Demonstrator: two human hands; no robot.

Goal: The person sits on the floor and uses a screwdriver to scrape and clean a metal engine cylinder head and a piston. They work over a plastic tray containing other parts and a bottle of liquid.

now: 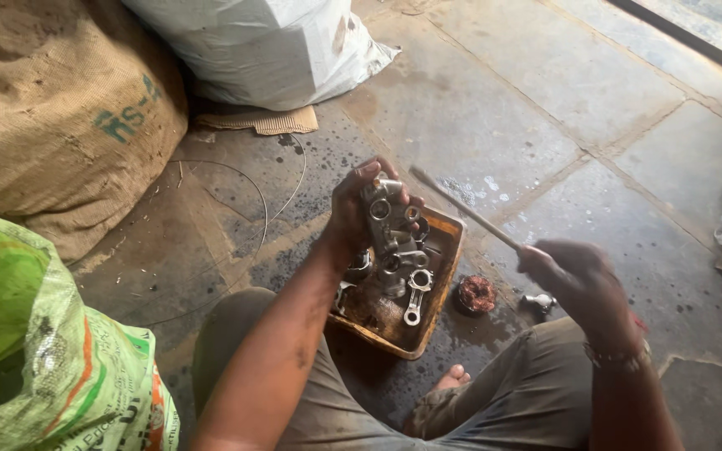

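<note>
Left hand [359, 205] up over the far end of the shallow orange metal tray [447, 250], fingers clamped round a grey cast-metal engine part with several round bores [390, 230]. Held upright, lower end down among the loose pieces in the tray. Right hand [574, 276] out to the right, fist closed on a thin pale stick or brush handle [461, 207], tip angled up and left toward the held part, close to it but apart; blurred, so no telling what sits on the tip.

Progress, judging by looks: held part showing bright metal on the bore rims, dull and greasy elsewhere, so roughly partway cleaned. More left in the tray: a silver connecting rod with a ring at each end [416, 294] lying on oily sludge at the near side, other small parts half hidden under the wrist.

Just right of the tray, a small round rusty-red lump [475, 294], and beyond it a small shiny metal fitting [538, 302] on the floor. Stone slab floor [503, 92] smooth, stained dark with oil around the tray. Far left, a coarse brown jute sack [60, 108]; beside it a white woven plastic sack [269, 50]; near left, a green woven bag [35, 351]. Thin wire loop [248, 188] lying on the slabs.
</note>
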